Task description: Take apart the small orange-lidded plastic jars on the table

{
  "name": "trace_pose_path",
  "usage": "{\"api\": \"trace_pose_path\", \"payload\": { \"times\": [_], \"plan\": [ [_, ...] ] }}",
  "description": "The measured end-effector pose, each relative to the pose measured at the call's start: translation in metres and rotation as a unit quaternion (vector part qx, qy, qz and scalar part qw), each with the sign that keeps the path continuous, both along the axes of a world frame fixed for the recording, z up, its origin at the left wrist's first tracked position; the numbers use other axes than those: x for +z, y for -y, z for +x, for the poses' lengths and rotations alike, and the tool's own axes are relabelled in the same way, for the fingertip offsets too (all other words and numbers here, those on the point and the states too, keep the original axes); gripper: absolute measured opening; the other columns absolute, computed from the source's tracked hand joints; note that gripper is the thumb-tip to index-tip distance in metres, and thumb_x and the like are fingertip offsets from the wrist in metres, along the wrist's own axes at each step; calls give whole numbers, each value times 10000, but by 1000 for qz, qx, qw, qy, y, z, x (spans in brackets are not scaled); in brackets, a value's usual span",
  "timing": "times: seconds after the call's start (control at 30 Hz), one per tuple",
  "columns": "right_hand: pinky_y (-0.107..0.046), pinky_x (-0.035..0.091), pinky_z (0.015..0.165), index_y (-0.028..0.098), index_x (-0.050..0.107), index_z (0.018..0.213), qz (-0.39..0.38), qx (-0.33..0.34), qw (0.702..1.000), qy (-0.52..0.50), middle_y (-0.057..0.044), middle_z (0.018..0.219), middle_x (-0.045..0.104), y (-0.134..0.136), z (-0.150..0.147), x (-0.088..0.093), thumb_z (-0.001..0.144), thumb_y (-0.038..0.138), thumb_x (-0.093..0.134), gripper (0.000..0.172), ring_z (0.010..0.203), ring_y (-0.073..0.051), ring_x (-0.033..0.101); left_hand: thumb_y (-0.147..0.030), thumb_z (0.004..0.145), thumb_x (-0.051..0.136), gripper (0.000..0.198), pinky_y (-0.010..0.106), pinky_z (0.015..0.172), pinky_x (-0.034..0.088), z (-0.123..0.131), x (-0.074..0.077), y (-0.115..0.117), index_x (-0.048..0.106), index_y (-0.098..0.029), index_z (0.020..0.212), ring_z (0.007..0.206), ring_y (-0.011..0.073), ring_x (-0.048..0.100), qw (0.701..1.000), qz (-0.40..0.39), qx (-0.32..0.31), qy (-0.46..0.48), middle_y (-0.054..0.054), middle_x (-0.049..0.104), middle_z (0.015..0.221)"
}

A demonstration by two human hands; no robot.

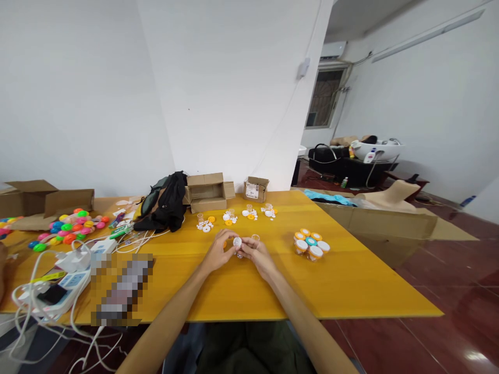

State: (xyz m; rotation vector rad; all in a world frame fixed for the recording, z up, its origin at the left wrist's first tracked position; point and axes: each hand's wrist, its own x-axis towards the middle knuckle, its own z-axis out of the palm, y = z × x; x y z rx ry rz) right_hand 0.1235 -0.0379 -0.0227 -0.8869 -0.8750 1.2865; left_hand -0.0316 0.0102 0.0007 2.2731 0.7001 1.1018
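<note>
My left hand (pixel 219 251) and my right hand (pixel 259 255) meet over the middle of the table, fingers closed round a small white round cap (pixel 237 242). What lies under the cap is hidden by the fingers. Close below them a small white piece with holes (pixel 239 255) shows in part, and a pale ring (pixel 255 237) lies just behind my right hand. Farther back are little groups of white and orange discs (pixel 206 227) with clear cups (pixel 200 217). To the right stands a cluster of clear jars with orange, white and teal lids (pixel 311 241).
Two open cardboard boxes (pixel 206 193) (pixel 256 189) stand at the back, beside a black bag (pixel 166 202). Colourful balls (pixel 74 227), a power strip (pixel 72 288) with tangled white cables, and a blurred-out dark device (pixel 123 291) occupy the left. The table's right edge (pixel 384 259) slopes toward me.
</note>
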Motion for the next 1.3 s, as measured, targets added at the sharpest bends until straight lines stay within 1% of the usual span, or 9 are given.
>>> {"api": "trace_pose_path", "payload": {
  "times": [0.2, 0.37, 0.47, 0.57, 0.83, 0.97, 1.13, 1.23, 1.3],
  "plan": [
    [-324, 552, 689, 194, 751, 732, 25, -18, 997, 65, -50, 706, 721, 0, -2, 0, 544, 573, 844, 434, 657, -183, 653, -269, 855, 611, 155, 382, 937, 465, 0, 0, 1, 641, -229, 1002, 990, 227, 593, 1000, -13, -1, -17, 54, 659, 1012],
    [-322, 536, 624, 197, 733, 692, 41, -87, 991, 95, -39, 657, 700, -4, -2, -1, 531, 600, 823, 443, 611, -185, 624, -252, 853, 593, 121, 367, 911, 457, -4, 3, -3, 621, -221, 967, 949, 218, 576, 999, 1, 31, -31, 39, 639, 956],
    [-331, 541, 618, 205, 721, 668, 38, -124, 988, 89, -36, 656, 689, -5, -1, 0, 520, 600, 816, 432, 607, -187, 620, -213, 813, 608, 73, 379, 917, 435, -10, 5, -7, 608, -226, 885, 952, 229, 545, 995, 22, 54, -78, 33, 607, 931],
    [-348, 552, 634, 207, 711, 671, 39, -147, 985, 82, -32, 670, 686, -5, 0, 0, 530, 590, 805, 419, 612, -190, 629, -175, 751, 630, 121, 391, 924, 416, -15, 6, -8, 596, -231, 852, 983, 244, 505, 988, 44, 49, -136, 38, 568, 967],
    [-362, 558, 657, 206, 699, 706, 54, -156, 980, 109, -47, 694, 712, -8, 3, -6, 597, 596, 762, 410, 647, -211, 651, -101, 649, 580, 241, 394, 886, 389, -20, 1, -6, 541, -237, 844, 1010, 259, 460, 968, 48, 29, -244, 41, 519, 1006],
    [-357, 544, 640, 217, 710, 706, 71, -159, 972, 160, -48, 678, 714, -9, 1, -8, 641, 606, 731, 394, 634, -216, 643, -107, 671, 582, 270, 408, 919, 390, -18, 1, -5, 564, -249, 900, 1033, 264, 468, 973, 40, 30, -223, 45, 532, 1050],
    [-343, 532, 625, 222, 729, 733, 95, -124, 965, 211, -42, 695, 732, -8, -3, -8, 693, 549, 698, 330, 621, -213, 647, -171, 806, 583, 193, 406, 945, 405, -9, 2, -1, 607, -255, 978, 1011, 254, 528, 989, 40, 37, -136, 47, 592, 1019],
    [-336, 524, 618, 224, 734, 733, 99, -109, 964, 222, -30, 661, 714, -7, -5, -8, 702, 504, 676, 287, 588, -199, 629, -237, 892, 564, 104, 385, 922, 423, -6, 0, 0, 632, -244, 970, 949, 232, 565, 992, 54, 11, -112, 44, 634, 954],
    [-330, 517, 613, 226, 733, 721, 101, -107, 962, 229, -26, 651, 705, -7, -5, -8, 702, 472, 665, 256, 580, -194, 620, -260, 928, 536, 117, 370, 901, 435, -6, -1, -1, 648, -239, 957, 924, 221, 579, 991, 69, -8, -110, 46, 653, 933]
  ]
}}
